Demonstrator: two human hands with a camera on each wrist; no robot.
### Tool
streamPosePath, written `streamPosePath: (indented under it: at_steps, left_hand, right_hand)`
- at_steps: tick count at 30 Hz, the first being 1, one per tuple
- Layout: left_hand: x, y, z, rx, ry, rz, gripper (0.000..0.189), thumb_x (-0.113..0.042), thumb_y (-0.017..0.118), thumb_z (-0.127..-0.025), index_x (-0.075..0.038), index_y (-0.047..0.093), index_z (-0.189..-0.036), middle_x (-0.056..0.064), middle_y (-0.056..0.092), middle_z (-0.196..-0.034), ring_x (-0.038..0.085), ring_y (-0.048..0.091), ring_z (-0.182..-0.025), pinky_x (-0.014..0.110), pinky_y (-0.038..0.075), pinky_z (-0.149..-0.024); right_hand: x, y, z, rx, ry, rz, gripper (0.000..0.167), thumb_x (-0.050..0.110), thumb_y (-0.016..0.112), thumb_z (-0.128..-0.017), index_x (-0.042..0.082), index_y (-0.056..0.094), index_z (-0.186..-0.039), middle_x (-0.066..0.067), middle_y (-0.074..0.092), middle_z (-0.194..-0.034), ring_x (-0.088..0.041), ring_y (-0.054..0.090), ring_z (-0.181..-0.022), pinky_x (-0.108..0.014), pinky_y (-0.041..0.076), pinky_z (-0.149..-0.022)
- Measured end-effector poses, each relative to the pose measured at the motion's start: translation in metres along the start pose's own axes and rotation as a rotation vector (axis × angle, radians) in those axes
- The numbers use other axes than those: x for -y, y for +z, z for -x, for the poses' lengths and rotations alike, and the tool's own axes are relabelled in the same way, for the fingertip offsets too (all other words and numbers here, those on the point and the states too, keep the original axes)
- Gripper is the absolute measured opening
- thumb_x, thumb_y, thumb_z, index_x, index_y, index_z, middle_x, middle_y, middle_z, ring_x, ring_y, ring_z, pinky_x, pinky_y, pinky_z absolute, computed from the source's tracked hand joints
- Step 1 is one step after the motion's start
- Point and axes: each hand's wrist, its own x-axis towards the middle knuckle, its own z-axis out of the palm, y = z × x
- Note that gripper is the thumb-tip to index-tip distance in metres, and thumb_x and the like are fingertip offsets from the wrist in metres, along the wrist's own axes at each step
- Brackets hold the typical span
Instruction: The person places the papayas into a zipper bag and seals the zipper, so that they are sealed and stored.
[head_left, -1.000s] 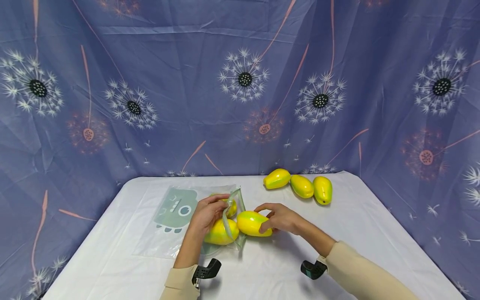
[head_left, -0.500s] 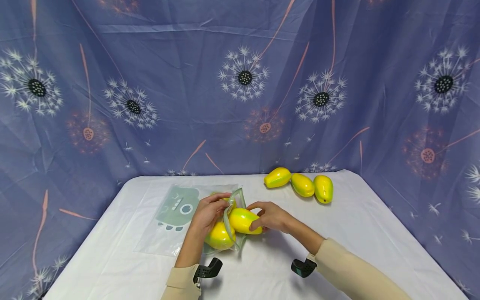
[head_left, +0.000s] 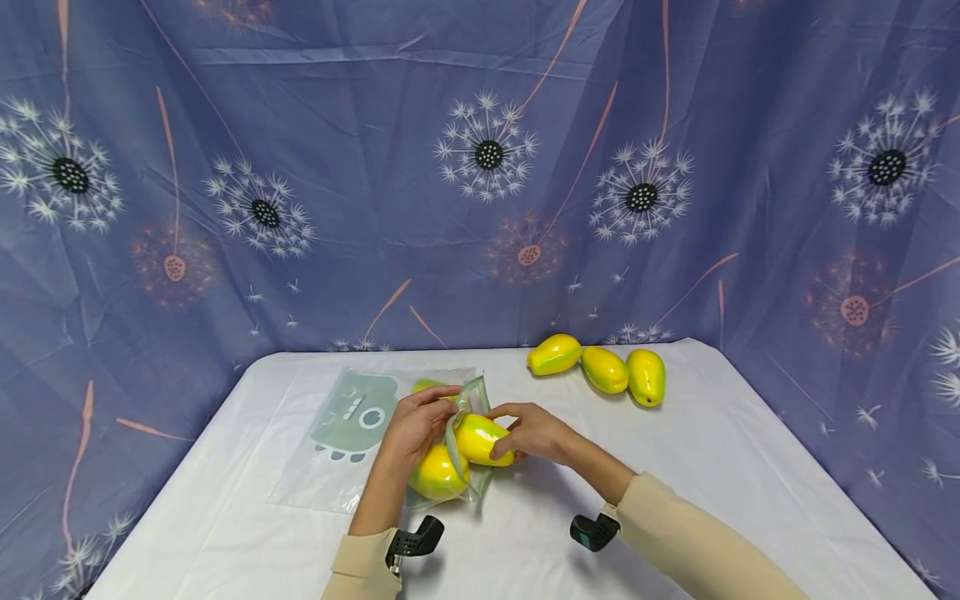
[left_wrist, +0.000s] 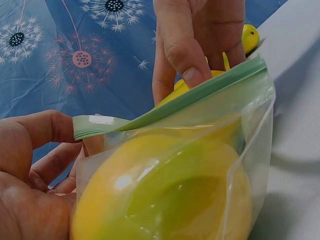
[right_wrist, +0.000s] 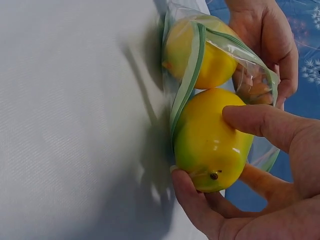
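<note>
My left hand [head_left: 416, 425] holds the green-edged mouth of a clear zip bag [head_left: 348, 417] apart, thumb and fingers at its rim. The bag lies on its side and bears a green one-eyed cartoon print. One yellow-green papaya [head_left: 438, 475] rests inside near the front; another behind it [head_left: 427, 386] is mostly covered by my left hand. With thumb and fingers, my right hand [head_left: 540, 433] grips a third papaya [head_left: 480, 439], its far end inside the bag's mouth. In the right wrist view its dark-tipped end [right_wrist: 214, 176] faces the camera.
Three more papayas [head_left: 603, 370] lie in a row at the back right of the white-covered table [head_left: 675, 467]. A blue dandelion-print curtain [head_left: 375, 208] hangs behind the table and along its sides.
My right hand has moved left, pushing the gripped papaya from outside the bag's mouth partway into it. The front papaya in the bag has shifted slightly. My left hand stays on the rim.
</note>
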Motion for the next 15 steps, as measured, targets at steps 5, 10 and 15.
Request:
streamPosePath:
  at_steps: [5, 10, 15]
  left_hand:
    - [0.0, -0.001, 0.0, 0.003, 0.01, -0.013, 0.035, 0.005, 0.065, -0.087, 0.008, 0.069, -0.121, 0.006, 0.064, -0.1, 0.015, 0.06, -0.078, 0.021, 0.054, -0.071]
    - [0.0, -0.001, 0.001, -0.005, 0.002, -0.023, 0.035, 0.004, 0.065, -0.087, 0.007, 0.069, -0.121, 0.006, 0.064, -0.101, 0.015, 0.06, -0.077, 0.02, 0.052, -0.07]
    - [-0.001, 0.0, 0.001, -0.016, -0.008, -0.033, 0.035, 0.004, 0.065, -0.087, 0.006, 0.07, -0.122, 0.006, 0.064, -0.103, 0.015, 0.059, -0.078, 0.021, 0.051, -0.071]
  right_hand:
    - [0.006, 0.001, -0.003, 0.034, 0.031, 0.001, 0.072, 0.011, 0.083, -0.069, 0.017, 0.064, -0.138, -0.008, 0.072, -0.097, -0.024, 0.064, -0.069, -0.04, 0.058, -0.072]
    - [0.009, 0.002, -0.008, 0.054, 0.051, -0.007, 0.075, 0.009, 0.082, -0.068, 0.018, 0.062, -0.139, -0.009, 0.07, -0.104, -0.024, 0.063, -0.07, -0.038, 0.058, -0.074]
    - [0.007, 0.002, -0.013, 0.045, 0.049, -0.048, 0.072, 0.007, 0.082, -0.068, 0.012, 0.063, -0.136, -0.01, 0.069, -0.099, -0.021, 0.063, -0.074, -0.036, 0.058, -0.073]
